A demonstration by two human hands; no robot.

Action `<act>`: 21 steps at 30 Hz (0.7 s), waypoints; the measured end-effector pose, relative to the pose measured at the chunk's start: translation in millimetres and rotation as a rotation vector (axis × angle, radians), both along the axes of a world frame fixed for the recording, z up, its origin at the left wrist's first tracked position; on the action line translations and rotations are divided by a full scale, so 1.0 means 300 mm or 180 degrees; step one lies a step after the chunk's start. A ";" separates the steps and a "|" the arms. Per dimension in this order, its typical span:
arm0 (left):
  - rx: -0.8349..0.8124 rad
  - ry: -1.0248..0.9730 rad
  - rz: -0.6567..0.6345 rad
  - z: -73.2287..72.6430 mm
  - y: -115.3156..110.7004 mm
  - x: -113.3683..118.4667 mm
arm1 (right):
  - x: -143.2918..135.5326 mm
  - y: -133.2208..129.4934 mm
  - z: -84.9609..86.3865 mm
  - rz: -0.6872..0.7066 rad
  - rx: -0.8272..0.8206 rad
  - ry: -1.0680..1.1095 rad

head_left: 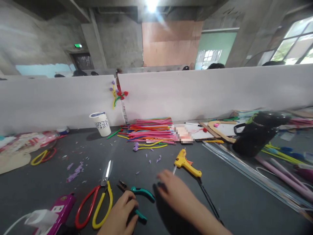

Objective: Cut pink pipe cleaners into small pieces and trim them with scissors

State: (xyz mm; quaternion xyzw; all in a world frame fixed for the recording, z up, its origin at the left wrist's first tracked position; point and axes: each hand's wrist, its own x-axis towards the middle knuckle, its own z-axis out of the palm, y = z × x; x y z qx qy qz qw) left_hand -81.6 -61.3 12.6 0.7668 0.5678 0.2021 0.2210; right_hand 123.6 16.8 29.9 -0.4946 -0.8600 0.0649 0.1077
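Teal pliers [143, 191] lie near, left of centre — left hand [122, 211] curled over them, grip unclear; right hand [172, 187] loosely spread, blurred. Best gather both handles evenly, clear of the scissors [105, 183].

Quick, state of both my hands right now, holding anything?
Left hand: over the teal-handled pliers; whether it grips them cannot be told.
Right hand: blurred, partly open, nothing visible in it.
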 end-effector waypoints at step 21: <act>0.0654 0.0018 0.0704 0.008 0.272 -0.046 | -0.141 0.513 0.043 0.0088 -0.0279 -0.0831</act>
